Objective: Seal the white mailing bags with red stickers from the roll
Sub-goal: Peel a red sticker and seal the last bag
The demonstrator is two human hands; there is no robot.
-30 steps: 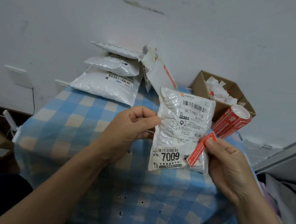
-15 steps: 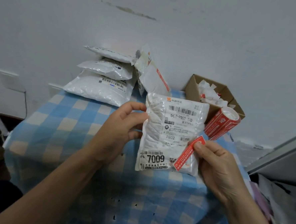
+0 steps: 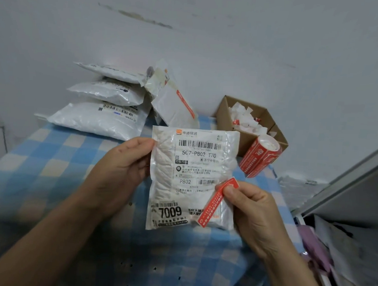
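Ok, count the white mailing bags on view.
5: held bag between left hand and right hand, pinching a red sticker; three stacked bags back-left; leaning bag beside them. Others may hide behind it.

A pale grey-white wall (image 3: 244, 49) fills the far side, with a dark flaking streak (image 3: 138, 16) high on the left. Against it stands the tabletop (image 3: 49, 167), covered in a blue, white and beige checked cloth with dark specks near its front. On the right a grey slanted panel (image 3: 354, 173) rises above dim clutter (image 3: 340, 251); the light is flat and dull
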